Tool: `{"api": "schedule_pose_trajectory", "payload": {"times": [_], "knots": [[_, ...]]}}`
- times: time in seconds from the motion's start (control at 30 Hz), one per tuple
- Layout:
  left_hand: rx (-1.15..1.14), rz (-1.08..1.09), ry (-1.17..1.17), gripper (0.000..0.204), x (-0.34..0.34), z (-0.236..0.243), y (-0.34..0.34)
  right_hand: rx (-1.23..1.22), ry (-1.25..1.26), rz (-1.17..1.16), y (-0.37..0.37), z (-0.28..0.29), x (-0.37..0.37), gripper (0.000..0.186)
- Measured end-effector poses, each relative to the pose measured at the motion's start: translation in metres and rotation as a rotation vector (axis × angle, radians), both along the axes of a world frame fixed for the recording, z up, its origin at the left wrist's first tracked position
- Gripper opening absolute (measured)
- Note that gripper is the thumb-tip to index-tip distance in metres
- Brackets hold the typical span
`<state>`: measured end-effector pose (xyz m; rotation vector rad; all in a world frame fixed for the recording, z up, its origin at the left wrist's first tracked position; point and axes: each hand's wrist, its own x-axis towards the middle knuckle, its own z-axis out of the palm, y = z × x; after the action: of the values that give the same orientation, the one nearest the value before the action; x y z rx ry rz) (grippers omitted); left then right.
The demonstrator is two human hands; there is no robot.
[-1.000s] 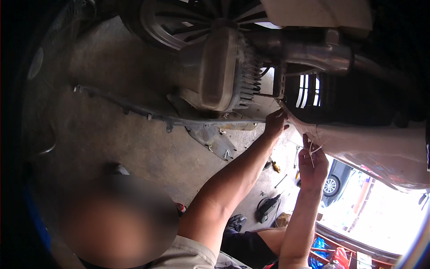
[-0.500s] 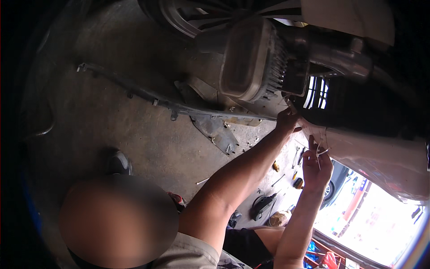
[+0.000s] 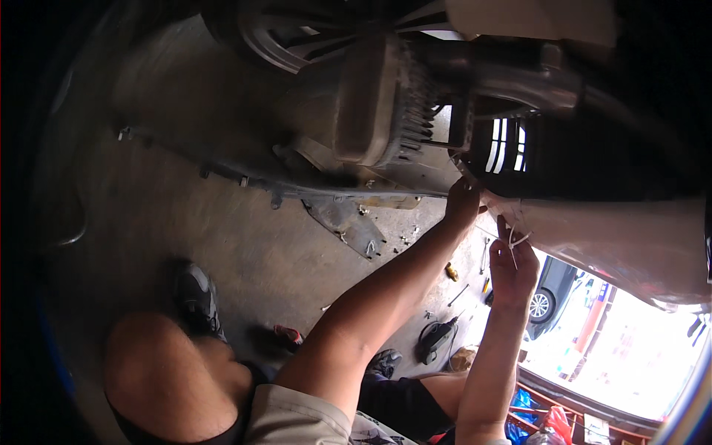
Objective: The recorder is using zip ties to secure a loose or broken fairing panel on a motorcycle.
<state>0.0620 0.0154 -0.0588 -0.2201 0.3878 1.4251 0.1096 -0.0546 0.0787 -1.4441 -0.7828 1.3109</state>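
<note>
A light-coloured car bumper [image 3: 601, 230] runs along the right, its dark inner side above. At its left corner my left hand [image 3: 463, 204] is closed on the edge, its fingertips partly hidden. Just right of it and lower, my right hand [image 3: 513, 263] has its fingers bent together on a thin white cable tie [image 3: 517, 243]. The tie's loose ends stick out past the fingers, close to the bumper's lower edge. Whether it passes through the bumper I cannot tell.
A boxy finned part [image 3: 363, 111] and a wheel [image 3: 274, 33] hang overhead. On the floor lie a long dark trim strip [image 3: 326, 189], a flat grey panel [image 3: 348, 226], a black power tool [image 3: 436, 340] and loose hand tools. Plastic bags [image 3: 556, 426] sit lower right.
The whole view has shifted, so the car parts appear further left. My hands keep their places at the bumper edge, and the cable tie stays in my right fingers.
</note>
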Motion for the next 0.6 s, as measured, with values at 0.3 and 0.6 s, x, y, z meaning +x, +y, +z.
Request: {"api": "schedule_pose_trajectory", "payload": {"times": [0.3,0.6], "knots": [[0.353,0.03,0.131,0.063,-0.013,0.043,-0.054,-0.01,0.015,0.061,0.002,-0.006,0.018,0.023],[0.316,0.098,0.289,0.026,-0.001,0.044,-0.056,0.025,0.086,0.202,-0.002,-0.02,0.041,0.018]]}}
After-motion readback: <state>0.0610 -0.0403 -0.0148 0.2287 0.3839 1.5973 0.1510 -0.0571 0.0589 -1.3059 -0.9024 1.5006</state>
